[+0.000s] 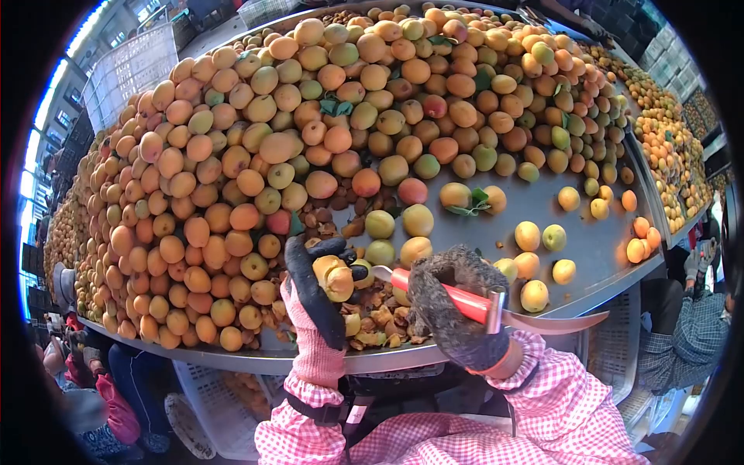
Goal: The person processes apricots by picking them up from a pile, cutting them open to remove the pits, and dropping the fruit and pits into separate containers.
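Observation:
My left hand, in a pink glove with black-coated fingers, grips a yellow apricot whose surface looks cut open. My right hand, in a dirty grey glove, is wrapped round the red handle of a knife. Its curved blade points away to the right, while a small metal tip at the handle's other end reaches close to the apricot. Below both hands lie torn apricot pieces. Brown pits and scraps are scattered just beyond my left hand.
A big heap of apricots covers the left and far side of the metal table. Loose apricots lie at the right. White crates stand below the front edge. Other people sit at the right and left.

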A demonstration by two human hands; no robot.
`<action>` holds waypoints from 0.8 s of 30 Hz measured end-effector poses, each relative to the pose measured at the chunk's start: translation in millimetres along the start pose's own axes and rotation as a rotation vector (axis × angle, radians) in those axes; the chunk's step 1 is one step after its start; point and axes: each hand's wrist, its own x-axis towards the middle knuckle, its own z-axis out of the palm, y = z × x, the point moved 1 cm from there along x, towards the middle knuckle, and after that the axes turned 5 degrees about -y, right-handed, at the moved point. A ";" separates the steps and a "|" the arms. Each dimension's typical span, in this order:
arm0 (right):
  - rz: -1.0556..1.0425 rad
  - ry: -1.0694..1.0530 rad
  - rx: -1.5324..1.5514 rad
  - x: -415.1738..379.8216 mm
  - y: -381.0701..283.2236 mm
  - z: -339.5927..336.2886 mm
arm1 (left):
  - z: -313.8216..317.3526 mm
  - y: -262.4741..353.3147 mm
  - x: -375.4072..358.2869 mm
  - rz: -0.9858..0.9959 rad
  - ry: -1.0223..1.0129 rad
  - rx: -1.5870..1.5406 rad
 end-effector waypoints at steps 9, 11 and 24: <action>-0.297 -0.271 -0.386 -1.4 38.0 -10.4 | 9.5 3.3 -9.5 -0.038 0.072 -0.028; -0.368 -0.261 -0.460 2.9 41.4 -20.7 | 9.2 16.8 -11.7 -0.097 0.083 0.005; -0.060 0.532 -0.080 -17.2 -42.0 -110.1 | -240.1 54.5 -98.5 0.538 -0.050 1.286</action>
